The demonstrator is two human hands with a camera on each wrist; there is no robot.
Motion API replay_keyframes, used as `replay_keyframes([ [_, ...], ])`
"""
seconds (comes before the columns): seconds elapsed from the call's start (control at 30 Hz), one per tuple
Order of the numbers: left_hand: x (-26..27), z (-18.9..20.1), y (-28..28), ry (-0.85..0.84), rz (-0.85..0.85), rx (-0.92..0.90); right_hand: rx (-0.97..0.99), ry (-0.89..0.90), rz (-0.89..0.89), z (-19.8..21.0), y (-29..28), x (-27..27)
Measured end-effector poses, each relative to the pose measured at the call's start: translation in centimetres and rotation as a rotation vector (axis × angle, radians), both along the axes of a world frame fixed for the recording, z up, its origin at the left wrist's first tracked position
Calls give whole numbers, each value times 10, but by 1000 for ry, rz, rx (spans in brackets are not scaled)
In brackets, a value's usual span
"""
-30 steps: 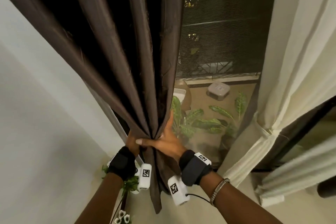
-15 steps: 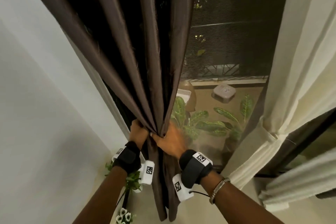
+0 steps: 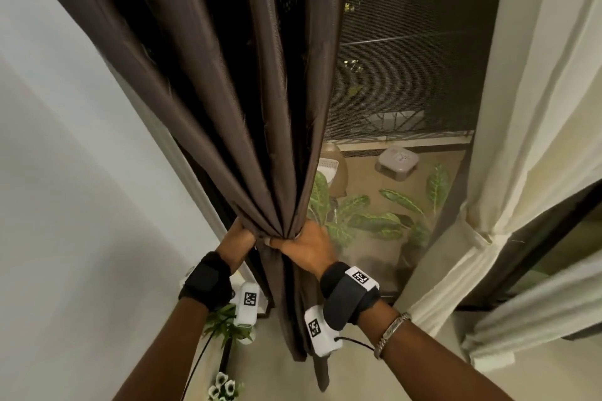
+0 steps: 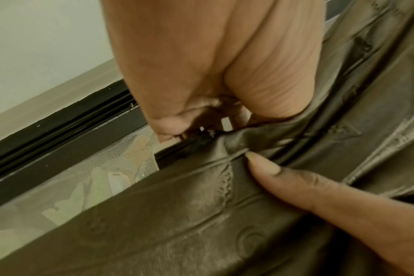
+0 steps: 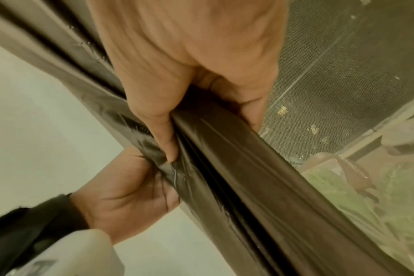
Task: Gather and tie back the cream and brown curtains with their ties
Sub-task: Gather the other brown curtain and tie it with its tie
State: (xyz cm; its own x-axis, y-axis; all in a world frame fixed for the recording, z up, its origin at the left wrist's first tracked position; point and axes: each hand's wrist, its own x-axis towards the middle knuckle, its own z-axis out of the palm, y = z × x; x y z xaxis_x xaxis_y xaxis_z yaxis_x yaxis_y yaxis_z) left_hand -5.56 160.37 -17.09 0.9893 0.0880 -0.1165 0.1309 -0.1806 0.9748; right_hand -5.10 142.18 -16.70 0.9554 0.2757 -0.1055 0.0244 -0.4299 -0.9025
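The brown curtain (image 3: 247, 107) hangs in the middle of the head view, its folds bunched into a narrow waist. My left hand (image 3: 239, 238) grips that waist from the left side, fingers curled into the cloth (image 4: 201, 214). From the right, my right hand (image 3: 306, 242) wraps round the same bunch (image 5: 225, 168), thumb across the front. The cream curtain (image 3: 534, 140) hangs at the right, gathered and bound by its cream tie (image 3: 475, 233). No brown tie shows in any view.
A white wall (image 3: 65, 205) runs close on the left. Behind the curtain is a mesh screen door (image 3: 407, 58) with a black frame (image 4: 59, 119). Leafy plants (image 3: 368, 218) and a grey stool (image 3: 397, 161) stand outside. A small flower pot (image 3: 224, 389) sits by my left forearm.
Both hands have closed tighter round the brown curtain, squeezing its folds into a narrower bunch. The right hand's fingers have gone from spread to wrapped round the cloth.
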Motion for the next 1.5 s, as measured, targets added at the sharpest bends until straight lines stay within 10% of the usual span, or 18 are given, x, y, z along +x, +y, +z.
replay_keyframes([
  [0.33,-29,12,4,-74,-18,-76,143,-65,-75,-1,-20,-18],
  [0.87,-42,28,12,-186,435,695,152,94,326,15,-37,-15],
  [1.13,-67,26,18,-177,28,138,244,137,-32,19,-60,4],
  [1.5,-55,32,29,-99,-23,534,74,237,277,36,-50,-12],
])
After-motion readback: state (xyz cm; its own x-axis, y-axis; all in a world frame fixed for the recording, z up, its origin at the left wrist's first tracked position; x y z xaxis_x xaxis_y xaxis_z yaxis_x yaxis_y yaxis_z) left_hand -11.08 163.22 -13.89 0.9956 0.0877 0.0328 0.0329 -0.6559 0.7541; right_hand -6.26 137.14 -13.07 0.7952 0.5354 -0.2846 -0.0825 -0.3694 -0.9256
